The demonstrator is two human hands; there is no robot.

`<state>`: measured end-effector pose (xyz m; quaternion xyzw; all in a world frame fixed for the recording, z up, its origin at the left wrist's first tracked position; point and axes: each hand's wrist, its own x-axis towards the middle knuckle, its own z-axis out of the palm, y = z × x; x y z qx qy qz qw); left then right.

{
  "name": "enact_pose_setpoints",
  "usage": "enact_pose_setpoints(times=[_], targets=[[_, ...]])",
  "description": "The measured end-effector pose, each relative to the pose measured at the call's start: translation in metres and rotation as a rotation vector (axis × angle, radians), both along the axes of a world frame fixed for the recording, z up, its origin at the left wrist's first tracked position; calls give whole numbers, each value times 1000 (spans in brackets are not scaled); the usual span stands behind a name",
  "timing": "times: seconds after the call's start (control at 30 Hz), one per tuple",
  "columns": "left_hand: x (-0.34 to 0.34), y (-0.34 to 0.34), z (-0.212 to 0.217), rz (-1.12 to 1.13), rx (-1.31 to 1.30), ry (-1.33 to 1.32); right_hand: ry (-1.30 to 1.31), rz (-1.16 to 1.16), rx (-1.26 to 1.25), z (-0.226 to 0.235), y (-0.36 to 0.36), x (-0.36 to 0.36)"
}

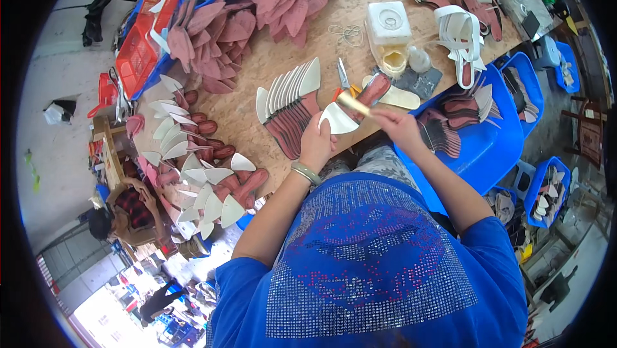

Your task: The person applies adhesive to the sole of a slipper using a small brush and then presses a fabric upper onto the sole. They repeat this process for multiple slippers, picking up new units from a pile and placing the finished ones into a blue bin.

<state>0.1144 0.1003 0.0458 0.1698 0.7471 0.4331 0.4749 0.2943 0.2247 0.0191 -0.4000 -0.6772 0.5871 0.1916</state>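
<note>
Head: L hand (317,144) holds insole (339,118), R hand (397,124) w/ brush (353,104).

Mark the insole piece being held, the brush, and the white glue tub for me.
insole piece (337,120), head view, its white heel part.
brush (355,105), head view, middle of its pale handle.
white glue tub (388,21), head view, on its lid.

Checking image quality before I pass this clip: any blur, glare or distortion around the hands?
Head view: strong fisheye bending, the table edge curves and a black rim frames the picture; the right hand and its brush are smeared by motion; the left hand holding the white insole piece is sharp; daylight is even, with a blown-out patch at lower left.
</note>
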Motion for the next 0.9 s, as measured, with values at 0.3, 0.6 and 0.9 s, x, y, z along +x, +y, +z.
enact_pose_setpoints(times=[0.3,0.6,0.9], targets=[[-15,-21,34,96,49,177,141,164,145,32,6,-50],[-37,-75,66,277,88,172,-123,251,493,37,57,-99],[-65,-114,92,518,177,153,60,93,255,45,40,-130]])
